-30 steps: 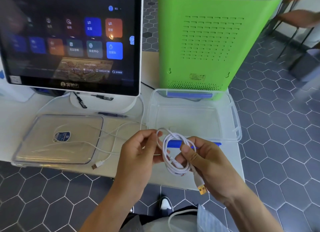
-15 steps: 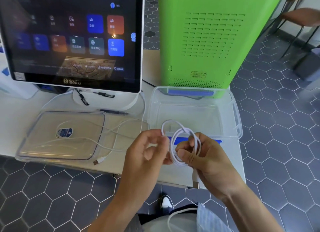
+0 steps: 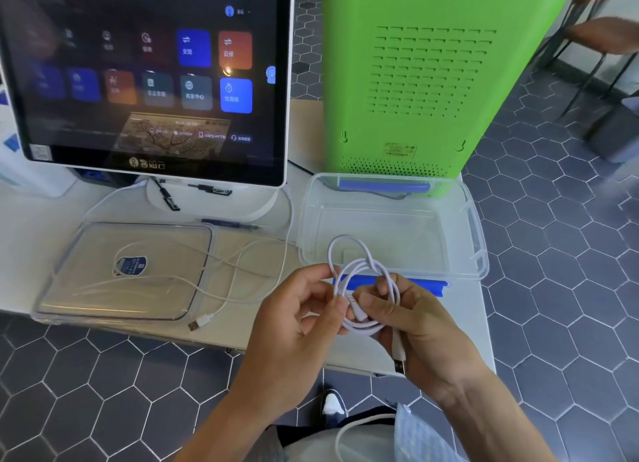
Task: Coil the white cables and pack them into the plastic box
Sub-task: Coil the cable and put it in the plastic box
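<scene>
White desk over grey hexagon floor tiles carries a touchscreen monitor far left and a green machine far right; the clear plastic box sits open near the machine; its lid lies left with a loose white cable across it; the left hand and right hand both pinch a coiled white cable just in front of the box.

Both forearms are bare, with no sleeves, watch or rings on the left hand or the right hand. Below the hands, a black shoe with a white toe stands on the floor. Just right of the shoe hangs a pale blue face mask, beside light clothing crossed by a white cord.
</scene>
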